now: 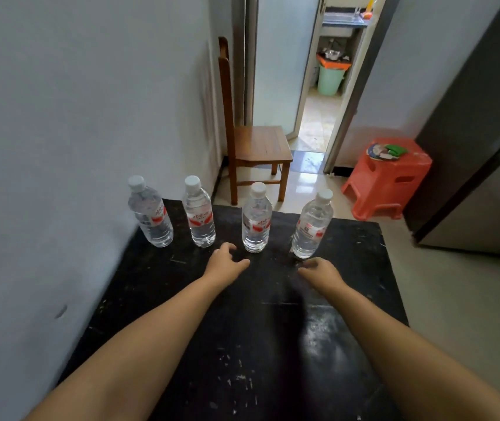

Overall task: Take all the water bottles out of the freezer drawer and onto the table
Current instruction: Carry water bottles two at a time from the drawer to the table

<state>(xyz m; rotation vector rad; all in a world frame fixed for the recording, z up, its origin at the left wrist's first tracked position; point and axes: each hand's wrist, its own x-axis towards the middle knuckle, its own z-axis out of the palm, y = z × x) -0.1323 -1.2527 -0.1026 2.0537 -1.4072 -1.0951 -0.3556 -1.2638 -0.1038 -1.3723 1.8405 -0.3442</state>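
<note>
Four water bottles upright on the black desk point(349, 268).

The bottles point(256, 220) stand in a row mid-frame; left grip point(226, 261) and right grip point(321, 270) hover just below them, fingers loosely curled, holding nothing.

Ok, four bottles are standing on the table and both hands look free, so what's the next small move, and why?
Probably draw both hands back and turn right toward the grey fridge to check for more. The left hand and right hand hold nothing, and four clear plastic water bottles already stand upright on the black table.
</note>
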